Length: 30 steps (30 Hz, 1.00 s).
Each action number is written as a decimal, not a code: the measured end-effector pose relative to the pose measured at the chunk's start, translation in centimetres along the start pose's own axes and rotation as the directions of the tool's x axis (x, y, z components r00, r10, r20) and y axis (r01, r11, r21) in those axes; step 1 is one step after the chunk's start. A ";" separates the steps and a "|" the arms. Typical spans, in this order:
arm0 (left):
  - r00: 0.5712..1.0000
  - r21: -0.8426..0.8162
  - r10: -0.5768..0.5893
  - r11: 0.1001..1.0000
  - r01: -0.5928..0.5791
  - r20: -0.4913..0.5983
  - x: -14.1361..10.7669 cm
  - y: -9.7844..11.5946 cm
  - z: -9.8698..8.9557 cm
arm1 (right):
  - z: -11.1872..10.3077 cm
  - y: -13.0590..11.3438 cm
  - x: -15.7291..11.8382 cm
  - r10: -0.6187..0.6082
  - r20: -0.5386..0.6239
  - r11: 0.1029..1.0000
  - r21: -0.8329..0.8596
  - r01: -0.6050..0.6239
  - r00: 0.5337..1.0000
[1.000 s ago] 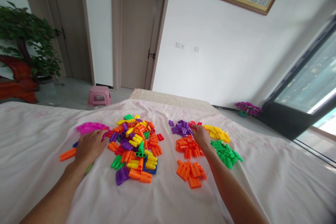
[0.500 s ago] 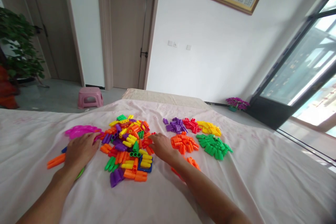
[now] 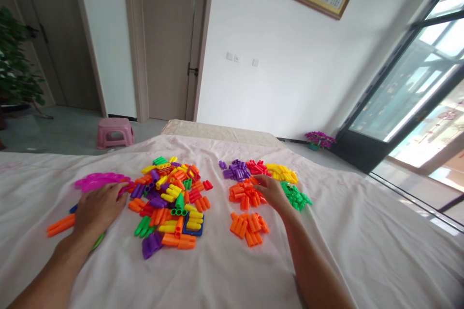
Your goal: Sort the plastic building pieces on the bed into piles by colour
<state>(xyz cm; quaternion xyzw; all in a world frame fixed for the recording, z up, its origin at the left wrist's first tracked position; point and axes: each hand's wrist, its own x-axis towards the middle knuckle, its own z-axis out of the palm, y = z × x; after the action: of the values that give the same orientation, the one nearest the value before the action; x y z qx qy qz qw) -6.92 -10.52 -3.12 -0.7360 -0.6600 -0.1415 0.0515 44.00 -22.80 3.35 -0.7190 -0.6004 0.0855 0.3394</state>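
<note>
My left hand point(image 3: 98, 206) rests at the left side of a mixed heap of plastic building blocks point(image 3: 168, 203), its fingers curled around what looks like a red block point(image 3: 126, 187). Right beside it lies a flat magenta plastic piece point(image 3: 99, 181), partly behind the hand. My right hand point(image 3: 271, 192) reaches over the right edge of a pile of orange blocks point(image 3: 244, 193), fingers bent together. Anything between those fingertips is too small to make out. A second orange group point(image 3: 249, 227) lies nearer to me.
Sorted purple blocks point(image 3: 237, 170), red blocks point(image 3: 258, 167), yellow blocks point(image 3: 282, 173) and green blocks point(image 3: 297, 197) lie around the right hand. Long orange pieces point(image 3: 61, 225) are left of the left hand. A wrinkled pale cloth point(image 3: 232, 275) covers the table. A pink stool point(image 3: 115, 133) stands beyond.
My right hand has moved right, from the mixed heap to the sorted orange pile, uncovering the nearer orange group. My left hand stays by the heap. The view has shifted slightly.
</note>
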 end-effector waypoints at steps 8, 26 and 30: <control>1.000 -0.027 0.014 1.000 -0.014 -0.017 0.2 -0.4 0.5 | -1.5 4.2 -0.1 0.088 0.101 0.989 0.110 -0.099 0.991; 1.000 -0.061 0.020 0.998 -0.021 -0.017 0.1 -0.2 0.1 | -0.7 4.2 0.0 0.045 0.065 0.995 0.081 -0.050 0.997; 1.000 -0.077 0.010 0.997 -0.011 -0.019 0.1 -0.2 0.2 | 0.0 0.5 -0.7 -0.014 0.003 1.000 0.000 0.014 1.000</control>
<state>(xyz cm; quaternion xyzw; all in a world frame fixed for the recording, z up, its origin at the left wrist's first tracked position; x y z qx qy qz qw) -7.10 -10.34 -3.35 -0.7395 -0.6497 -0.1736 0.0301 44.24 -23.42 2.82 -0.7147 -0.6061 0.0841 0.3389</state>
